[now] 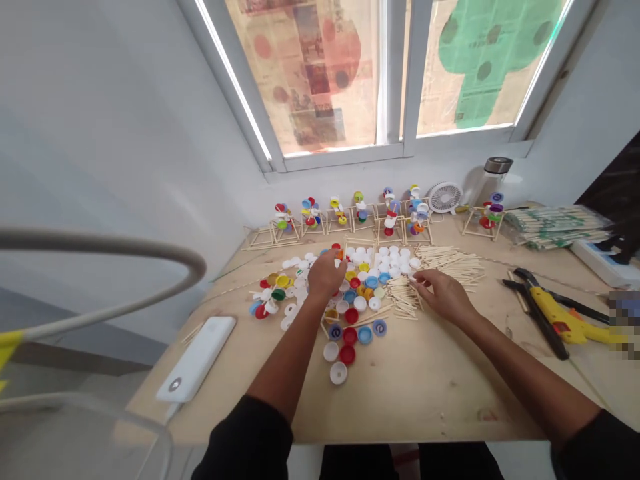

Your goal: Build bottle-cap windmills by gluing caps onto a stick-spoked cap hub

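Note:
My left hand hangs low over a spread of plastic bottle caps in white, red, blue, yellow and green, its fingers bunched among them. Whether it grips a cap is hidden. My right hand reaches left, fingertips at a loose pile of wooden sticks like matchsticks. A larger heap of sticks lies just beyond it. I cannot tell whether those fingers hold any. Both rest on a plywood table.
Along the back edge stand several small stick frames with cap pinwheels, plus a white desk fan and a glass jar. Right: bundled stick packets, a yellow glue gun, black-handled pliers. Left: a white power bank.

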Action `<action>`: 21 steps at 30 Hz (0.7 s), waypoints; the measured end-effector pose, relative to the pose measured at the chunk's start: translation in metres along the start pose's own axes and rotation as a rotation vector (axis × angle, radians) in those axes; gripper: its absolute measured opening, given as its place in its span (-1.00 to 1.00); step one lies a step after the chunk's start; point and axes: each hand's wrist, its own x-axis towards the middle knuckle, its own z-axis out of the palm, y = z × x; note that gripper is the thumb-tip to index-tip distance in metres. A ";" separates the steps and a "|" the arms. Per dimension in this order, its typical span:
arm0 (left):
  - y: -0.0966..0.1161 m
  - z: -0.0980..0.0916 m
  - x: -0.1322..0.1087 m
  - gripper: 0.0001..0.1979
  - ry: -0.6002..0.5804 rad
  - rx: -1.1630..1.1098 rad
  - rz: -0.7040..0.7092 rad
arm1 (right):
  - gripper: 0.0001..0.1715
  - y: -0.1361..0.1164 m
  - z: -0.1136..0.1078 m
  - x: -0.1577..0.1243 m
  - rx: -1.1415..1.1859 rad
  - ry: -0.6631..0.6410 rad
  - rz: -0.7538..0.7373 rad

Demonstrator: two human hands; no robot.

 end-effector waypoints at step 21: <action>-0.009 -0.004 0.092 -0.75 0.112 -0.033 0.014 | -0.67 -0.003 0.018 -0.024 0.144 -0.002 -0.119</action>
